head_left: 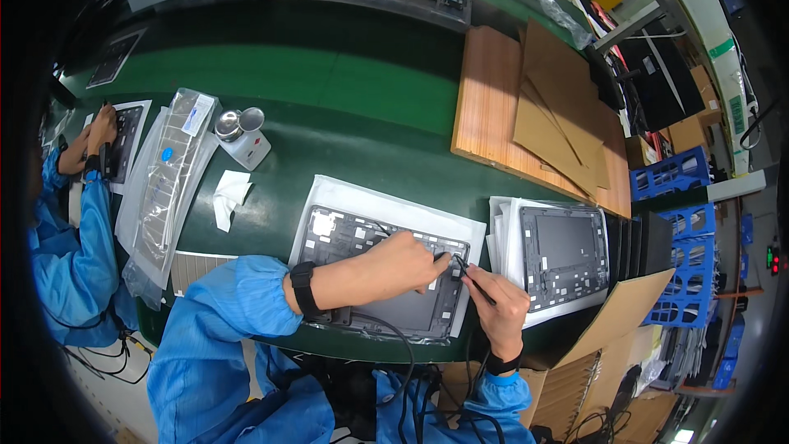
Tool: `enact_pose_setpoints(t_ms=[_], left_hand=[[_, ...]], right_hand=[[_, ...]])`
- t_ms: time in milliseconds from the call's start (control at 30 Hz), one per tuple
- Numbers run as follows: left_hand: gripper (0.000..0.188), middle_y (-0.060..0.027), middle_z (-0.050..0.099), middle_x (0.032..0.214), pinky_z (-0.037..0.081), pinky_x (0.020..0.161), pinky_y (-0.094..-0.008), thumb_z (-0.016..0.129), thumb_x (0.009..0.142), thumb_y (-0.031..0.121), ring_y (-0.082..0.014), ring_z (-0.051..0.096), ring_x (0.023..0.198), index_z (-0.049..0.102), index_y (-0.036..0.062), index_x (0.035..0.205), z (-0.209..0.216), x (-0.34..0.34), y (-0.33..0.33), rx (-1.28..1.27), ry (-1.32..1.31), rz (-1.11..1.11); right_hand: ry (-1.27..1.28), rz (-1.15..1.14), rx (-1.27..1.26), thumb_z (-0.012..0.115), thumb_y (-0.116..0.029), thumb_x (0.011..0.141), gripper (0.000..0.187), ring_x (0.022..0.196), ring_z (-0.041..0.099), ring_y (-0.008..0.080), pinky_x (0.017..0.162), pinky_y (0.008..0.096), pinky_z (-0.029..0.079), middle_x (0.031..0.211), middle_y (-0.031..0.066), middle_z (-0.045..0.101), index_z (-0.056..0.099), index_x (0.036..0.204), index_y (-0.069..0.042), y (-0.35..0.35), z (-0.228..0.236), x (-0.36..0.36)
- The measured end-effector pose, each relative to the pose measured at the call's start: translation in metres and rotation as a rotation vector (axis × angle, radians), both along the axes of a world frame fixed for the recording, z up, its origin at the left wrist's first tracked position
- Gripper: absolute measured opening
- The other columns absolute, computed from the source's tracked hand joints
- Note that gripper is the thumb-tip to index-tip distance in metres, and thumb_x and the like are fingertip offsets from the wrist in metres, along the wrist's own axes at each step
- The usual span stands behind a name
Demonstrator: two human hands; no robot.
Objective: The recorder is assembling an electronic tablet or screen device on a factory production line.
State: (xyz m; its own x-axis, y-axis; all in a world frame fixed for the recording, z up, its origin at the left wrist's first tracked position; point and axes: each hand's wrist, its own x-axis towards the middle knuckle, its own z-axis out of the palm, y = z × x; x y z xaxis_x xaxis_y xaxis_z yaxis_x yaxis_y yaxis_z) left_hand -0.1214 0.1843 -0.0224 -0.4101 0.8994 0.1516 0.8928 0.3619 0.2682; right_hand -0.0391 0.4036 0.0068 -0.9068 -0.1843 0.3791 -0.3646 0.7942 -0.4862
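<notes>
A dark grey tablet-like housing [386,319], dotted with small white patches, lies on a white sheet [345,189] in front of me. My left hand [400,265] reaches across it, fingers bent together at the housing's right side; whatever they pinch is too small to make out. From the right, my right hand [503,306] grips slim black tweezers [477,285] between thumb and fingers. Their tip meets the housing's right edge, close to my left fingertips. Both my wrists wear black bands, and a dark cable runs down from the left one.
Right of my work lies a stack with another grey housing [567,251] on top. A wooden board [489,103] carries brown cardboard [559,115]. To the left are a metal-topped dispenser bottle [246,144], a white wipe [232,197] and bagged strips [168,181]. A co-worker's hands [94,136] work at far left.
</notes>
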Motion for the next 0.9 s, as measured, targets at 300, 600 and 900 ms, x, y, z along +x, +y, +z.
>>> enact_pose_setpoints(t_ms=[300,600,900], left_hand=[[0.064,-0.0079,0.064,0.059,0.047,0.051,-0.036,0.076,0.085,0.037,-0.0244,0.069,0.059,0.06,-0.0038,0.132,0.001,0.0,0.001,-0.004,-0.024,0.005],[0.061,-0.0068,0.064,0.057,0.047,0.05,-0.0356,0.074,0.087,0.038,-0.0241,0.068,0.056,0.061,-0.0021,0.132,0.001,-0.001,0.005,-0.033,-0.01,0.013],[0.051,-0.0062,0.066,0.061,0.047,0.048,-0.0365,0.072,0.086,0.023,-0.0244,0.069,0.056,0.062,0.0023,0.131,-0.002,-0.007,0.013,0.027,0.056,0.044]], right_hand=[[0.025,0.017,0.0,0.084,0.003,0.075,0.026,0.077,0.075,0.0251,0.067,0.0304,0.058,0.092,0.0115,0.077,0.076,0.1,-0.001,0.001,-0.001,-0.002],[0.018,0.019,-0.009,0.083,0.003,0.076,0.025,0.078,0.075,0.0255,0.068,0.0307,0.058,0.094,0.0116,0.077,0.076,0.1,-0.001,0.001,-0.003,-0.003],[0.001,0.004,0.014,0.083,-0.001,0.078,0.022,0.083,0.076,0.0241,0.071,0.0315,0.061,0.097,0.0091,0.078,0.076,0.099,-0.002,0.003,-0.003,-0.001]])
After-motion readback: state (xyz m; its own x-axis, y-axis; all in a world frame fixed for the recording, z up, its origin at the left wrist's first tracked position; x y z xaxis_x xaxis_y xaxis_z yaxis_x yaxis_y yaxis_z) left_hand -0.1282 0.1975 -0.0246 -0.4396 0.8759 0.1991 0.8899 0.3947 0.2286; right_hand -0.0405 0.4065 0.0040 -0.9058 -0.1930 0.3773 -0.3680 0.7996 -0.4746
